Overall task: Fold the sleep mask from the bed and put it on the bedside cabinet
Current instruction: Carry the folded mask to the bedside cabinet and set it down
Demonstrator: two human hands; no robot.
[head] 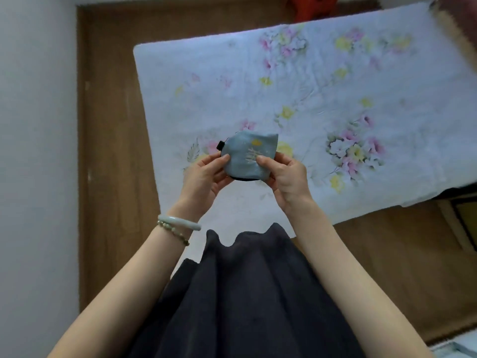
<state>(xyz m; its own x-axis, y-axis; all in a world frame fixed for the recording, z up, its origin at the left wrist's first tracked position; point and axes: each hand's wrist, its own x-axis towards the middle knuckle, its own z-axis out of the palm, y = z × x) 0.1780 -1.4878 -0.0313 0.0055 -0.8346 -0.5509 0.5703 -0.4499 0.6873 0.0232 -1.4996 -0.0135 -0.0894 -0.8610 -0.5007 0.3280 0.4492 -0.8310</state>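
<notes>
the sleep mask [246,158] looks soft, light and limp, so it should crease easily yet may spring open unless pinched along its folded edge, which is where i would take hold. it is pale blue with a yellow patch and cream stitching, seemingly already doubled over, a black strap clip poking out at its nine o'clock. it is held in the air above the bed [322,81], the left hand [204,177] and the right hand [287,177] each closed on it, grip pinching opposite sides.
</notes>
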